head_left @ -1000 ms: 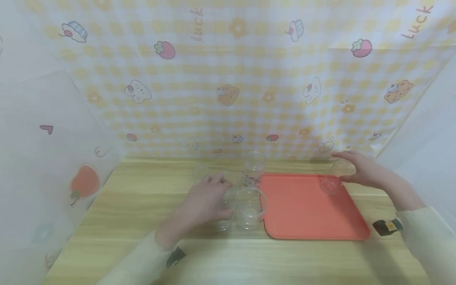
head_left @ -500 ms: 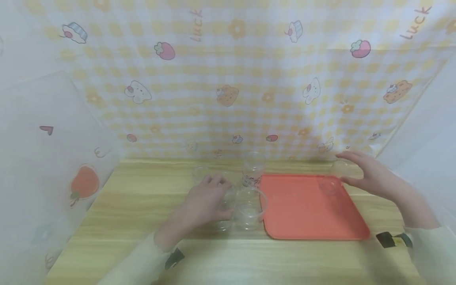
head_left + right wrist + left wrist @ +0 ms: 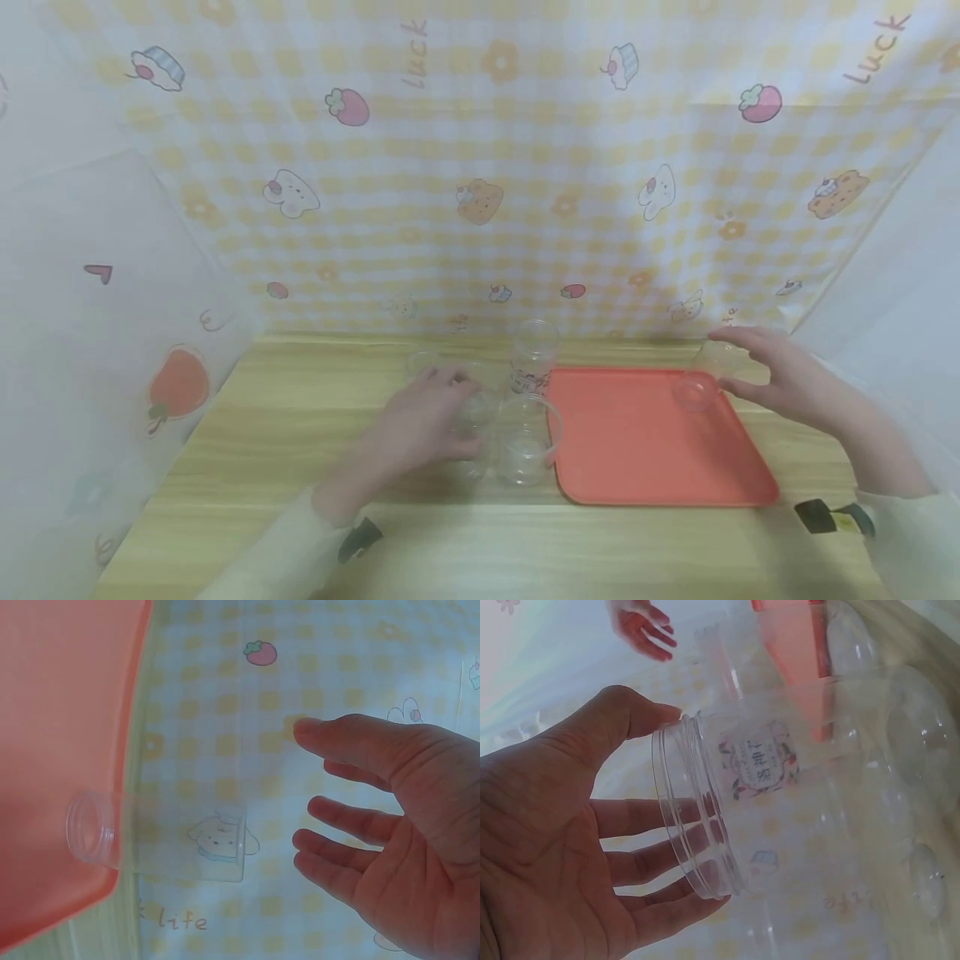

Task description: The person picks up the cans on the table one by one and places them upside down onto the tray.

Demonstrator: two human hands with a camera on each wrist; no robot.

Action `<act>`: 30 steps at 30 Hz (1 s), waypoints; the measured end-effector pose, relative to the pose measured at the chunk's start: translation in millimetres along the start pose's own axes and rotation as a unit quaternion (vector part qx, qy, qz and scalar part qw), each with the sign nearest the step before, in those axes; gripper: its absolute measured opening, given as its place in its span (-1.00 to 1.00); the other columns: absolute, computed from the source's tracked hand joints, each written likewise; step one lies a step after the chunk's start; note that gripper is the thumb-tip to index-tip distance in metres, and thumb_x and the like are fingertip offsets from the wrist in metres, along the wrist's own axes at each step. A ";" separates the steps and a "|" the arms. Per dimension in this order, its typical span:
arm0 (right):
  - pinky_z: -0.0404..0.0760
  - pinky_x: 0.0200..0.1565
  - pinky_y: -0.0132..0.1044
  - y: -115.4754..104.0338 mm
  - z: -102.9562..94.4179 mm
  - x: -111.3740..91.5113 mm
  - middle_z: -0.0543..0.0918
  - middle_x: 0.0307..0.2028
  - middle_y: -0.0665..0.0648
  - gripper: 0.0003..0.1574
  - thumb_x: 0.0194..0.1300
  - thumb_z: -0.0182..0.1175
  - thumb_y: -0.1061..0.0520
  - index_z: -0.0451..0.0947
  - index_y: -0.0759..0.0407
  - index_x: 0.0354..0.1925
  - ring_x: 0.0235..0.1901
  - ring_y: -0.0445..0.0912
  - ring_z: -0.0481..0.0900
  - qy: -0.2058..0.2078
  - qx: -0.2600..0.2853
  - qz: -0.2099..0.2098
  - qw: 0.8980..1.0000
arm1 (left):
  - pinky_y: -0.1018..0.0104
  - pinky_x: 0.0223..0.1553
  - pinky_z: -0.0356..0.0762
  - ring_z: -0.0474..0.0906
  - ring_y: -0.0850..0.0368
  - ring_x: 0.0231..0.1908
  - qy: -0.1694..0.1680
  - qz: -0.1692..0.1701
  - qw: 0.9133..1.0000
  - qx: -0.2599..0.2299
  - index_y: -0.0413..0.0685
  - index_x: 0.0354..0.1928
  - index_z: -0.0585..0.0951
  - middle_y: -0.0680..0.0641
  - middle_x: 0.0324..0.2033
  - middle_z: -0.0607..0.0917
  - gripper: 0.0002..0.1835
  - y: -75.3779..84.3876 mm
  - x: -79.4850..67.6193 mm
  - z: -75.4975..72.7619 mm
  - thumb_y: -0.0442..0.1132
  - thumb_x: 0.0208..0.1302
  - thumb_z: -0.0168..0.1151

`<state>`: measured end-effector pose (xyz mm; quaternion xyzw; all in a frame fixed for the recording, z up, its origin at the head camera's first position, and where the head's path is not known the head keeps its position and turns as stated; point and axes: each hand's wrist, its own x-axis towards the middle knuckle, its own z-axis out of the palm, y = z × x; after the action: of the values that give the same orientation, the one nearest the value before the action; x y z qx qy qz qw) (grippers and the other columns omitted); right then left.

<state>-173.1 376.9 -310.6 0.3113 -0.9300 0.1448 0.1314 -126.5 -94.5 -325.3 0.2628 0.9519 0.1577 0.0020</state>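
My left hand [image 3: 408,429] grips a clear plastic jar [image 3: 476,412] by its neck, thumb on one side and fingers on the other. In the left wrist view the jar's threaded neck [image 3: 705,772] lies between thumb and fingers; a flowered label [image 3: 757,759] shows beyond, on which jar I cannot tell. My right hand [image 3: 798,379] is spread and holds nothing, just right of another clear jar [image 3: 694,392]. That jar is at the back right corner of the red tray [image 3: 660,442], its threaded neck [image 3: 90,829] toward the tray.
A wide-mouthed clear jar [image 3: 525,454] stands against the tray's left edge. Behind it is a jar with a printed label [image 3: 531,379]. Another clear rim [image 3: 423,361] shows behind my left hand. A checkered cloth [image 3: 480,250] hangs at the wooden table's [image 3: 300,467] back edge.
My right hand has come away from the jar on the tray and drawn back rightward, its fingers apart. My left hand has shifted slightly left, at the same jar.
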 end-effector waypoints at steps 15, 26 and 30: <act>0.62 -0.06 0.17 -3.0 6.7 -0.9 0.58 0.16 0.32 -0.16 0.00 0.58 0.31 0.50 0.28 0.25 0.09 0.26 0.54 -0.007 0.030 0.008 1.000 | -0.09 0.22 0.48 0.40 -0.19 0.24 0.010 0.004 1.000 -0.003 -0.14 0.27 0.57 -0.18 0.22 0.53 -0.25 -4.7 -13.2 -24.6 0.09 0.10 0.53; 0.59 0.09 -0.29 -3.7 8.7 -2.0 0.53 0.22 0.32 -0.20 0.08 0.56 0.25 0.47 0.29 0.27 0.10 0.34 0.53 -0.025 0.074 0.033 0.996 | -0.08 0.17 0.52 0.49 -0.14 0.16 0.028 0.008 0.999 -0.032 -0.17 0.26 0.58 -0.15 0.17 0.58 -0.29 -14.1 -21.2 -35.9 -0.03 0.08 0.55; 0.47 0.09 -0.58 -5.3 9.5 -1.6 0.52 0.22 0.31 -0.21 0.12 0.55 0.20 0.47 0.29 0.27 0.10 0.35 0.52 -0.034 0.082 0.041 0.995 | -0.06 0.13 0.56 0.53 -0.13 0.10 0.044 0.025 0.998 -0.032 -0.17 0.23 0.60 -0.13 0.11 0.61 -0.34 -18.0 -23.5 -39.2 -0.05 0.11 0.52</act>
<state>-170.1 370.4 -318.9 0.2872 -0.9308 0.2156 0.0677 -118.6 -132.7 -295.3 0.2796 0.9386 0.1992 -0.0359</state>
